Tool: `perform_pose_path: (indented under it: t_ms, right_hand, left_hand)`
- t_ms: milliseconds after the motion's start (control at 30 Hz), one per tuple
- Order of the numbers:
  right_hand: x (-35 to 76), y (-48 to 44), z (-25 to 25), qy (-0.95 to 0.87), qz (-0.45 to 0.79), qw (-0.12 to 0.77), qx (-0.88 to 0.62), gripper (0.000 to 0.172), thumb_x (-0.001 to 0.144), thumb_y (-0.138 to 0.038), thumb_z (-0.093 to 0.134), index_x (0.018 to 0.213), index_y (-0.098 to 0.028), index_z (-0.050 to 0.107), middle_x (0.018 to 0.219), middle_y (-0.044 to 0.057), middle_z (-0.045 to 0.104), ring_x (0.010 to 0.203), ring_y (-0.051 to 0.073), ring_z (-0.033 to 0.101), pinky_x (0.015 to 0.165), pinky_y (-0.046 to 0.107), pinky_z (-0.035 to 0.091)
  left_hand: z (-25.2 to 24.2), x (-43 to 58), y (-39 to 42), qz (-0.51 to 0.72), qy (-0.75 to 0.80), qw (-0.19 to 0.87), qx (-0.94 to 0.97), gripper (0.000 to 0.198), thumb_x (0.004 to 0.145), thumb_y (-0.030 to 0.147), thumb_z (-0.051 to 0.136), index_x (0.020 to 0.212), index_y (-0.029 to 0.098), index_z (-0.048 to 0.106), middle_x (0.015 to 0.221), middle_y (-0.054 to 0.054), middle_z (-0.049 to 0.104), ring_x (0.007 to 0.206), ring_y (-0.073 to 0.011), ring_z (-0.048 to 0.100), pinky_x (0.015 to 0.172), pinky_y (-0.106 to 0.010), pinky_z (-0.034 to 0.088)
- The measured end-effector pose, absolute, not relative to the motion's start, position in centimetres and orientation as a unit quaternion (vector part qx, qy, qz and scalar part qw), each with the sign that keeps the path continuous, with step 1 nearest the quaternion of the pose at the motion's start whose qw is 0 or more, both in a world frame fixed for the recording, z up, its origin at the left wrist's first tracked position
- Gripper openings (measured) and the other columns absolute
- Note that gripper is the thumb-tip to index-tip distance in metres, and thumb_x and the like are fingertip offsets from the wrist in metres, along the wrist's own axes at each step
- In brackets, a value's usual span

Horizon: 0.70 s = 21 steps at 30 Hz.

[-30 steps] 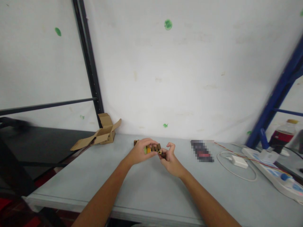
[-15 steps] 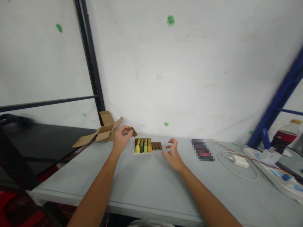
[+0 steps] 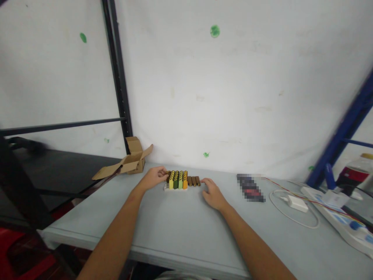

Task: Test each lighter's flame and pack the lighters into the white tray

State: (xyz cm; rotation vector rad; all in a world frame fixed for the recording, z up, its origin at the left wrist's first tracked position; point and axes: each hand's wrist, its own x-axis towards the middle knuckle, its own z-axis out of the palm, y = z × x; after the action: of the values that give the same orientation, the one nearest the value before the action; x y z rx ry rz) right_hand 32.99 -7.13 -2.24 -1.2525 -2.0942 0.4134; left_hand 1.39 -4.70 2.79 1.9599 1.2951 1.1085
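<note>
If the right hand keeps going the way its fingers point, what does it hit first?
Probably the brown blocks: the right hand points up-left at them, fingertips almost touching. Beyond them stand the coloured blocks.

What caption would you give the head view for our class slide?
Both hands flank a row of colored blocks on a grey table: left hand touching its end, right hand beside the brown pieces.

Soft even light, blurred warped edges
</note>
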Motion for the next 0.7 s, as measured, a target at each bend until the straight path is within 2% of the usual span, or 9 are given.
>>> perform_pose_path:
  t_ms: [133,233,333,400,500,567,633,700]
  right_hand:
    - [32.8,-7.7,-1.9,-0.815,0.127,0.265,-0.500,0.066,0.079,-0.014,0.047,0.145,-0.012,0.042,0.154,0.016,0.038,0.142,0.027,0.034,0.113,0.046,0.027]
    - [32.3,-8.3,-1.6,-0.838,0.100,0.202,-0.497,0.063,0.086,-0.019,0.043,0.148,-0.015,0.040,0.157,0.015,0.035,0.142,0.030,0.033,0.111,0.051,0.025]
    - [32.0,-8.7,-1.2,-0.846,0.080,0.182,-0.495,0.056,0.089,-0.022,0.041,0.145,-0.017,0.045,0.153,0.015,0.042,0.138,0.029,0.039,0.109,0.050,0.028]
    - [31.9,-8.8,-0.9,-0.836,0.068,0.201,-0.506,0.052,0.089,-0.022,0.043,0.140,-0.018,0.051,0.145,0.014,0.052,0.132,0.028,0.046,0.105,0.046,0.032]
    - [32.2,-8.6,-0.4,-0.802,0.049,0.232,-0.548,0.036,0.087,-0.022,0.048,0.118,-0.018,0.067,0.114,0.014,0.070,0.110,0.027,0.059,0.093,0.038,0.040]
    - [32.7,-8.4,-0.2,-0.773,0.038,0.249,-0.583,0.025,0.087,-0.024,0.051,0.100,-0.019,0.072,0.095,0.013,0.072,0.097,0.027,0.062,0.086,0.036,0.042]
    - [33.4,-8.2,-0.3,-0.745,0.029,0.275,-0.607,0.023,0.083,-0.029,0.059,0.099,-0.018,0.072,0.096,0.014,0.071,0.097,0.029,0.061,0.085,0.037,0.042]
    - [34.0,-7.9,-0.5,-0.728,0.025,0.294,-0.619,0.033,0.078,-0.036,0.068,0.104,-0.016,0.071,0.106,0.016,0.069,0.104,0.032,0.058,0.088,0.039,0.042]
  left_hand:
    - [2.7,1.3,-4.6,0.402,0.484,0.242,0.738,0.028,0.075,0.043,0.066,0.078,0.016,0.064,0.070,-0.004,0.071,0.067,-0.0189,0.067,0.062,-0.028,0.050]
    - [2.6,1.2,-4.6,0.386,0.492,0.214,0.750,0.027,0.076,0.043,0.065,0.077,0.016,0.065,0.067,-0.003,0.069,0.064,-0.0180,0.065,0.059,-0.027,0.048]
    - [2.4,1.2,-4.4,0.373,0.493,0.217,0.756,0.028,0.075,0.044,0.065,0.075,0.016,0.064,0.067,-0.003,0.069,0.064,-0.0181,0.064,0.057,-0.026,0.047]
    - [2.2,1.3,-4.3,0.371,0.490,0.230,0.754,0.029,0.074,0.045,0.065,0.076,0.016,0.064,0.070,-0.004,0.070,0.066,-0.0188,0.065,0.059,-0.027,0.048]
    - [2.2,1.3,-4.2,0.375,0.492,0.244,0.747,0.029,0.073,0.045,0.066,0.076,0.016,0.065,0.070,-0.004,0.071,0.067,-0.0194,0.066,0.061,-0.028,0.049]
    - [2.3,1.2,-4.3,0.379,0.491,0.252,0.743,0.028,0.071,0.044,0.068,0.075,0.017,0.065,0.069,-0.004,0.070,0.067,-0.0197,0.066,0.063,-0.030,0.051]
    - [2.5,1.1,-4.4,0.380,0.488,0.264,0.740,0.026,0.069,0.042,0.069,0.077,0.017,0.067,0.069,-0.004,0.071,0.067,-0.0202,0.066,0.065,-0.031,0.052]
    - [2.5,0.8,-4.4,0.375,0.486,0.275,0.740,0.023,0.068,0.037,0.068,0.079,0.017,0.068,0.072,-0.004,0.073,0.069,-0.0206,0.067,0.067,-0.031,0.053]
